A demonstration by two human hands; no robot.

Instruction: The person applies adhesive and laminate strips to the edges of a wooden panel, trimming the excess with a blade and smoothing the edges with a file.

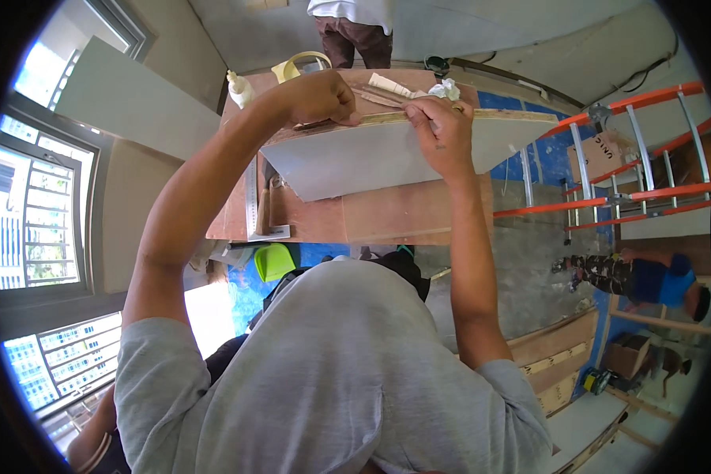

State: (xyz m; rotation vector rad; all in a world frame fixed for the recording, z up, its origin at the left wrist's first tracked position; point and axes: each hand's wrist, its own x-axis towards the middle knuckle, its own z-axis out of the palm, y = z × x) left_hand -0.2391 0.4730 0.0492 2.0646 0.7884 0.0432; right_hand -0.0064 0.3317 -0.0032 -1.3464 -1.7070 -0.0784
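A white-faced wooden board stands on its long edge across the brown worktable, its raw plywood edge facing up. My left hand rests at that top edge with its fingers curled in; whatever they pinch is hidden. Farther right, my right hand is closed over the same edge, thumb on the near side. On the table left of the board lie a hammer and a metal square. Beyond the board are thin wood strips and crumpled white paper.
A white squeeze bottle and a yellowish tape roll stand at the far left of the table. An orange ladder is at the right. One person stands beyond the table, another at far right. A green dustpan lies below.
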